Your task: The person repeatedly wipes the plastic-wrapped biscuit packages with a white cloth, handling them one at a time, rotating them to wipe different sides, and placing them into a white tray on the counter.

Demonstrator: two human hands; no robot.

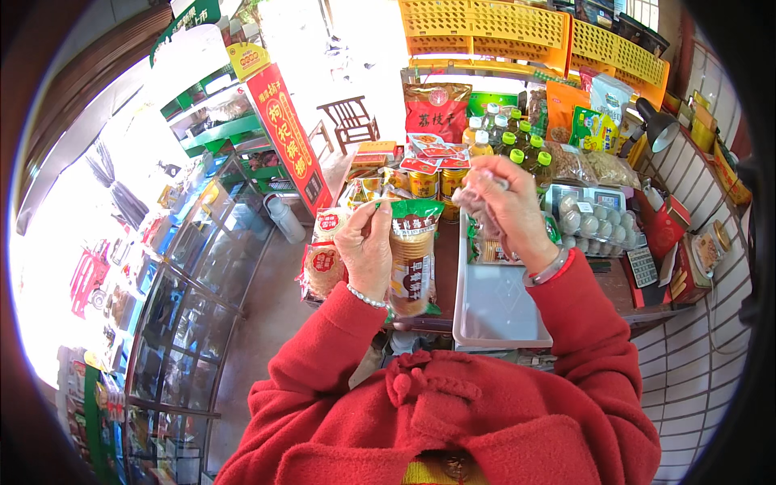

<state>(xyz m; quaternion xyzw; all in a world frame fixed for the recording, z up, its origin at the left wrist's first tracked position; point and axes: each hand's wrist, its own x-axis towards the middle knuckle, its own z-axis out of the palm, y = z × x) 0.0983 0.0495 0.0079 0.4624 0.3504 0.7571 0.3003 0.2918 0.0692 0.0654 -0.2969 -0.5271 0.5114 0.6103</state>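
My left hand point(367, 245) pinches the green top corner of a clear packet of round biscuits point(413, 260), which hangs upright beside it. Raised to the right, my right hand point(508, 203) has curled fingers around a crumpled, greyish-pink cloth-like thing point(476, 206); a small pale item shows at its fingertips, too small to name. Below that hand lies a white plastic tray point(503, 303), with more biscuit packets point(494, 250) at its far end. Round packets with red labels point(323, 267) stand left of my left hand.
Gold cans point(423, 183), green-capped bottles point(515, 148) and a red bag point(436, 112) stand behind. Farther right are an egg carton point(594, 224), a calculator point(642, 267) and a desk lamp point(659, 126). A glass display case point(188, 303) lines the left, near a grey flask point(285, 218).
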